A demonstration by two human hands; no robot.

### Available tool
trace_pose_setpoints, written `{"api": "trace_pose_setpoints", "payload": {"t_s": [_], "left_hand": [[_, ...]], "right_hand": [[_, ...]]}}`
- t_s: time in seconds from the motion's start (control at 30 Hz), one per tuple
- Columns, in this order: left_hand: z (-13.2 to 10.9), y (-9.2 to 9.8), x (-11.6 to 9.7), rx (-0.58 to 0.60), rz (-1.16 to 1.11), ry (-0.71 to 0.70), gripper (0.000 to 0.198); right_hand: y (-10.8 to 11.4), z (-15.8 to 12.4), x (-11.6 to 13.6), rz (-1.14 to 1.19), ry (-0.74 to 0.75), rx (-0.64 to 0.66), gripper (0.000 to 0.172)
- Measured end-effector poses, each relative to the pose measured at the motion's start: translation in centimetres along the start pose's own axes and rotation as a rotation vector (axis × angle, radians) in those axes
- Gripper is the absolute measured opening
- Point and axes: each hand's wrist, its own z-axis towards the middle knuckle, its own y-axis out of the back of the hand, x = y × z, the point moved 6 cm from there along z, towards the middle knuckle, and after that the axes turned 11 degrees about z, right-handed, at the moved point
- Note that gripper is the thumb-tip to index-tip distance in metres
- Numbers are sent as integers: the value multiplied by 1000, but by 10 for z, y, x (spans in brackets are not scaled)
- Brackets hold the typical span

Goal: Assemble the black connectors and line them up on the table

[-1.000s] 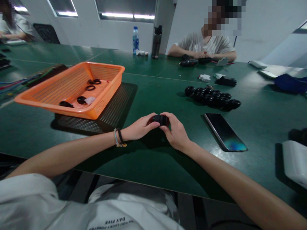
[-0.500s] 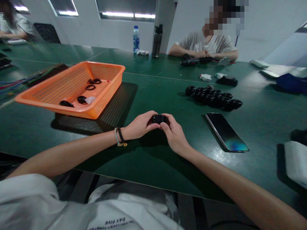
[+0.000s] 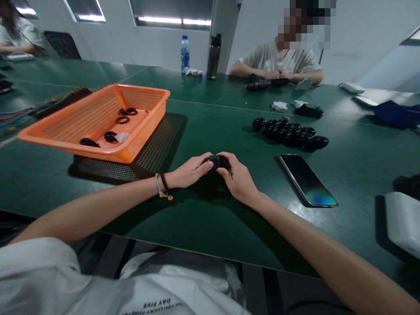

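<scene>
The smartphone (image 3: 307,180) lies flat on the table (image 3: 210,218) and serves as the reference. Left of the smartphone, the left hand (image 3: 190,171) and right hand (image 3: 238,179) meet around 1 small cylindrical part (image 3: 216,161). Directly behind the smartphone lies a cluster of similar parts (image 3: 290,133). Far left of the smartphone stands a mesh basket (image 3: 98,120) with ring parts (image 3: 124,119) in it. Well behind the smartphone, 2 bottles (image 3: 214,57) stand side by side. A co-worker's hands (image 3: 272,75) rest on the table behind the cluster.
</scene>
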Motion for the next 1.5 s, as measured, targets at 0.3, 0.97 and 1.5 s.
{"api": "trace_pose_setpoints", "payload": {"t_s": [0.3, 0.97, 1.5], "left_hand": [[0, -10, 1, 85, -191, 80, 40], [-1, 5, -8, -97, 183, 36, 21], [4, 4, 0, -60, 137, -26, 33]], "right_hand": [[2, -2, 2, -87, 152, -10, 36], [-3, -9, 5, 238, -300, -35, 32], [-4, -4, -6, 169, -257, -42, 38]]}}
